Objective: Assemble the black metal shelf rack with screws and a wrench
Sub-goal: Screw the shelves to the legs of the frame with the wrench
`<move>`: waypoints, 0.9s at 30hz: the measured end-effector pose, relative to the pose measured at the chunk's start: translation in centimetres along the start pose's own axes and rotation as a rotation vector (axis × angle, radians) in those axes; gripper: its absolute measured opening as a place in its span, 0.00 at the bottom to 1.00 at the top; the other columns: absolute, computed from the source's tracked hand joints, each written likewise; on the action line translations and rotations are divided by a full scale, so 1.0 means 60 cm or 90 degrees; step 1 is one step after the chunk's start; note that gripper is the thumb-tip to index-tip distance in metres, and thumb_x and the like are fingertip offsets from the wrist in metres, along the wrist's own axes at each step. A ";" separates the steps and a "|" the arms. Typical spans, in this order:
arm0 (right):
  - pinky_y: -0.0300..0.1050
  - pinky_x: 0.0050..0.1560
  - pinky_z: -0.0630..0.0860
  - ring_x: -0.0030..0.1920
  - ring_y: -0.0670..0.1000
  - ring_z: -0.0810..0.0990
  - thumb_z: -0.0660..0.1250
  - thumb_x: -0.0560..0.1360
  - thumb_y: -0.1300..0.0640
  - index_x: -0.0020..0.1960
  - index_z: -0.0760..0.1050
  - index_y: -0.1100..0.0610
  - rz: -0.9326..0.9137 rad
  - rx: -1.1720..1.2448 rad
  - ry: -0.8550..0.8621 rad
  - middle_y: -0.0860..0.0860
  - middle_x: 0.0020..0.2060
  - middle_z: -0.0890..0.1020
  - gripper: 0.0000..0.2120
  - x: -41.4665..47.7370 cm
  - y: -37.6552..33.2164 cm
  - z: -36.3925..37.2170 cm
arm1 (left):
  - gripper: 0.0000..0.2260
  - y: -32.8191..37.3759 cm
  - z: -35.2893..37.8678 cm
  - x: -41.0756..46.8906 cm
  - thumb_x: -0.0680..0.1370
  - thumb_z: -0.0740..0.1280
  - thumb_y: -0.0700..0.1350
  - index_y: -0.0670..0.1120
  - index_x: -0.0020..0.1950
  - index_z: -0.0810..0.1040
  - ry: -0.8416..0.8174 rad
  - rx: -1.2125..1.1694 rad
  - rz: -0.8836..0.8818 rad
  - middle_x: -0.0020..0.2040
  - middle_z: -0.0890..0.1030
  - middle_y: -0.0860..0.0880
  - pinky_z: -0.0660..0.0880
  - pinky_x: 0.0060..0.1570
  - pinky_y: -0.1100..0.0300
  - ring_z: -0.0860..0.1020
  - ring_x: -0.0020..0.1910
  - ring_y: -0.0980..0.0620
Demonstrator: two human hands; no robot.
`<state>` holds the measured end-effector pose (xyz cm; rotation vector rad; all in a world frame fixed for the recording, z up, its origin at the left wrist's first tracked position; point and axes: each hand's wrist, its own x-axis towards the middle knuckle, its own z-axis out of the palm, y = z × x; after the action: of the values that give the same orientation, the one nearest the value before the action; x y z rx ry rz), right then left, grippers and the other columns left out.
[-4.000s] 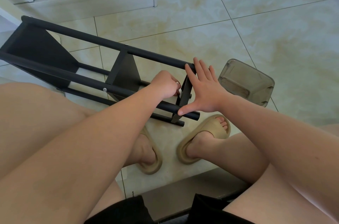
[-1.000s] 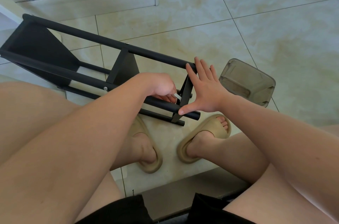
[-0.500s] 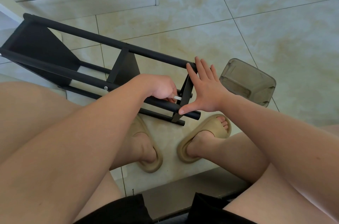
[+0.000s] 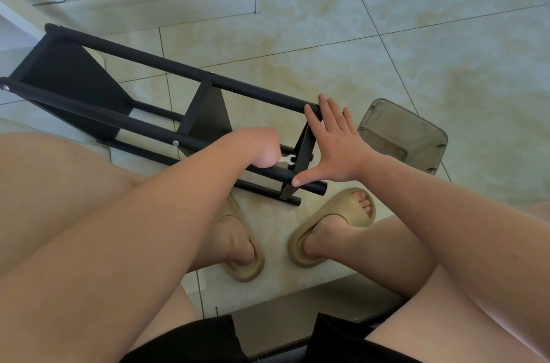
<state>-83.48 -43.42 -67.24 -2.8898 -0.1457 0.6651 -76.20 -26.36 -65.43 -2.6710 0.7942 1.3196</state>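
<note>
rack [image 4: 166, 65] lying sideways on near floor [image 4: 416, 35]; L hand [image 4: 262, 151] clamping wrench [image 4: 287, 159] at its right end; R hand [image 4: 333, 142], fingers straight, apart, bracing that end; looking stiff, lightish; tubes prob. offering best grip

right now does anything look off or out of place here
Nothing damaged or spilled. The rack lies on its side on the floor, which suits the work: the left hand holds a wrench at its end, the right hand braces it. The grey tub beside it looks tipped over.
</note>
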 end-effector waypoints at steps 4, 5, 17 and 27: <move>0.65 0.77 0.32 0.78 0.59 0.28 0.58 0.59 0.16 0.82 0.36 0.53 -0.019 -0.016 0.010 0.57 0.79 0.30 0.67 -0.007 -0.025 -0.017 | 0.06 -0.048 -0.022 -0.016 0.78 0.60 0.40 0.43 0.49 0.76 0.237 -0.049 -0.123 0.43 0.73 0.46 0.68 0.49 0.49 0.72 0.49 0.42; 0.64 0.77 0.33 0.79 0.57 0.29 0.57 0.61 0.17 0.83 0.38 0.52 -0.033 0.005 0.017 0.55 0.79 0.31 0.64 -0.009 -0.037 -0.021 | 0.09 -0.067 -0.030 -0.020 0.78 0.59 0.41 0.44 0.54 0.77 0.311 -0.073 -0.147 0.49 0.74 0.45 0.67 0.50 0.49 0.71 0.54 0.41; 0.52 0.59 0.73 0.62 0.59 0.77 0.62 0.82 0.47 0.77 0.61 0.52 -0.136 -0.063 -0.042 0.51 0.65 0.77 0.25 -0.007 -0.138 0.000 | 0.09 -0.193 -0.001 -0.021 0.82 0.60 0.42 0.42 0.60 0.74 0.415 -0.412 -0.265 0.50 0.79 0.42 0.72 0.37 0.56 0.76 0.43 0.47; 0.47 0.74 0.59 0.63 0.54 0.78 0.63 0.82 0.57 0.75 0.68 0.49 -0.031 -0.012 0.087 0.49 0.63 0.80 0.22 0.007 -0.035 -0.012 | 0.11 -0.135 -0.030 -0.006 0.82 0.58 0.39 0.42 0.60 0.79 0.376 -0.373 -0.095 0.48 0.78 0.46 0.66 0.35 0.60 0.75 0.42 0.48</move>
<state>-82.90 -41.39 -66.39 -2.9269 -0.2033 0.4586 -71.24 -19.67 -65.40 -3.5753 0.2254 0.8097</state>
